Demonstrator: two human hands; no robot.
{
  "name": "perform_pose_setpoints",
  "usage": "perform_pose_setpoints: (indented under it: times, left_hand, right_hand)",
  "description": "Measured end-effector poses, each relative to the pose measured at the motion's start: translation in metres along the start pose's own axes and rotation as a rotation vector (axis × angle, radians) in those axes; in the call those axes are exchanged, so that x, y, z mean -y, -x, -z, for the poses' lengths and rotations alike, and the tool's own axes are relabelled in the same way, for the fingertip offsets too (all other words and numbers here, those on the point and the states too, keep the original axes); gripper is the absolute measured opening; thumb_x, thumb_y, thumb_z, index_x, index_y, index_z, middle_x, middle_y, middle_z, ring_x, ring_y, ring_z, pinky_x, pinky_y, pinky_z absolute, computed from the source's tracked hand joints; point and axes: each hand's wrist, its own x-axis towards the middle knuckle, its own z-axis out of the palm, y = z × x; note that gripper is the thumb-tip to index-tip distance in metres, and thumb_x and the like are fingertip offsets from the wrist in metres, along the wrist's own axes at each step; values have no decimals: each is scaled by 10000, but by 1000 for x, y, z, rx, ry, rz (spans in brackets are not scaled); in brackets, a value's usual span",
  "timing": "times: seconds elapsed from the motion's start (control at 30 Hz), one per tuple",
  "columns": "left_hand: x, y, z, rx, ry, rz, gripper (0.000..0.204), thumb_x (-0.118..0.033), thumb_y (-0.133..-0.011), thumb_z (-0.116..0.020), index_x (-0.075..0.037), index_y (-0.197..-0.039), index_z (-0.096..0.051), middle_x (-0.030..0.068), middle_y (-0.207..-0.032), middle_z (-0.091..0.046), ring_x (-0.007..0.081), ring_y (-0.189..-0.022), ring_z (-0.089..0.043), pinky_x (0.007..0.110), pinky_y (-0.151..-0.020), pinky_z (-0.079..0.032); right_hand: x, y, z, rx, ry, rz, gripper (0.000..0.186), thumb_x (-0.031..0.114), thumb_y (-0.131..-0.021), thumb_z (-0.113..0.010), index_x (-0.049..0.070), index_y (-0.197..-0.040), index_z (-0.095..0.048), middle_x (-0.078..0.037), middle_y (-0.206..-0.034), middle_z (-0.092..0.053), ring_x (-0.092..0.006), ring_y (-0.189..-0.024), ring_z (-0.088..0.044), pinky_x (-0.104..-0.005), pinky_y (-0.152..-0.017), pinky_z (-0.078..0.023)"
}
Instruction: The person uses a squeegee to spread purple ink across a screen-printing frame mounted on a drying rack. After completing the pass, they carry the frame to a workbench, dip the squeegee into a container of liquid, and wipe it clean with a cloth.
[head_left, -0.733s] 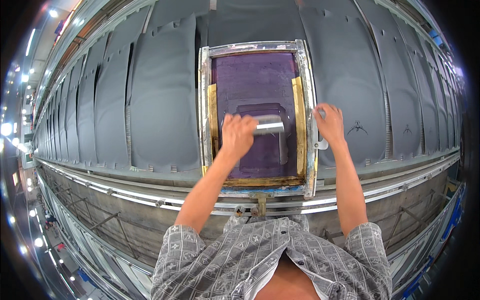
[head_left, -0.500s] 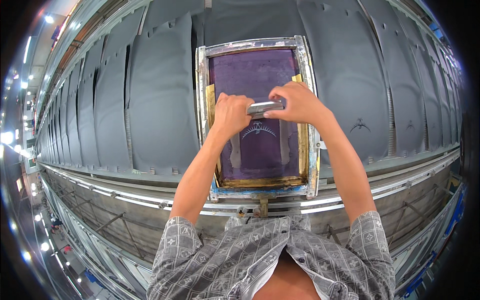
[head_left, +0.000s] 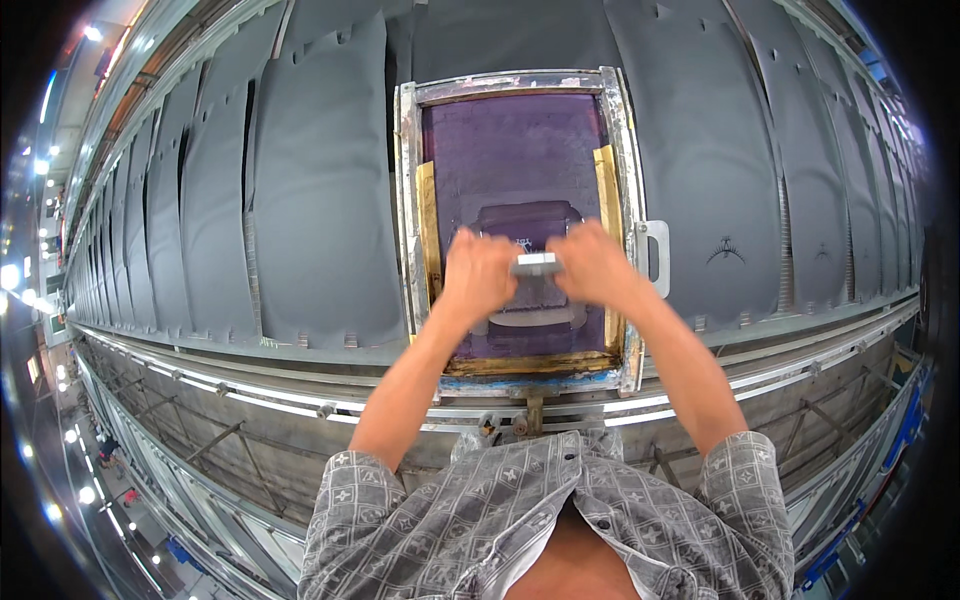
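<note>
A squeegee with a grey metal bar (head_left: 536, 264) stands across the purple mesh (head_left: 510, 150) of a printing screen. My left hand (head_left: 480, 275) is closed round its left part and my right hand (head_left: 592, 264) round its right part; both are a little blurred. Just beyond the bar, a small piece of a pale design shows in the mesh. A greyish band of ink (head_left: 540, 318) lies on the mesh on my side of the squeegee. The worn screen frame (head_left: 408, 190) has yellowish tape (head_left: 604, 175) along its inner sides. My hands hide the squeegee's ends.
Dark grey sheets (head_left: 320, 200) lie side by side along the long table. The sheet to the right bears an arched dark print (head_left: 726, 250). A white handle (head_left: 656, 258) sticks out from the frame's right side. A metal rail (head_left: 280, 402) runs along the table's near edge.
Both hands have come toward me with the squeegee, down the mesh. My right fingers, looser before, have closed on it. The arched design in the mesh is now mostly covered.
</note>
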Motion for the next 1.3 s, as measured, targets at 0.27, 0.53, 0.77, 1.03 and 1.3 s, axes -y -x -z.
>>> perform_pose_setpoints:
  times: [0.27, 0.53, 0.77, 1.03, 1.3]
  left_hand:
    - [9, -33, -8, 2, -65, 19, 70, -108, -698, -725, -125, -743, -674, 62, -739, -677, 301, -750, -662, 431, -750, -419]
    - [-45, 71, -14, -107, -48, 16, 404, -36, -550, -829, -133, -933, -742, -35, -992, -682, 211, -907, -611, 382, -841, -434]
    - [-48, 80, -9, -127, 15, 26, 376, -16, -589, -777, -128, -946, -736, -26, -968, -690, 219, -906, -614, 377, -849, -439]
    - [-2, 133, 60, -311, 14, 66, 387, -6, -581, -741, -129, -948, -738, -24, -968, -706, 217, -902, -627, 372, -837, -439]
    - [183, 286, 131, -317, -164, 102, 378, -2, -564, -753, -124, -921, -724, -18, -943, -710, 213, -835, -625, 368, -789, -435]
  right_hand:
    - [-23, -25, -5, -8, -50, -96, 202, 212, -751, -784, 67, -852, -687, -185, -819, -706, -397, -851, -674, -503, -806, -514]
    - [-20, 59, -4, -548, -196, -376, 380, 375, -913, -719, 59, -1123, -707, -177, -1121, -699, -351, -1100, -621, -461, -940, -478]
    - [-100, 66, -27, -699, -358, -822, 294, 339, -998, -637, 52, -1052, -667, -125, -823, -655, -228, -744, -614, -395, -698, -476]
    - [19, 13, 7, -749, -740, -746, 156, 227, -1014, -618, 73, -1021, -645, 16, -648, -535, -62, -538, -428, -302, -504, -343]
    - [180, -154, -138, -855, -884, -586, 196, 227, -983, -658, 33, -977, -626, -17, -729, -590, -84, -648, -515, -297, -622, -432]
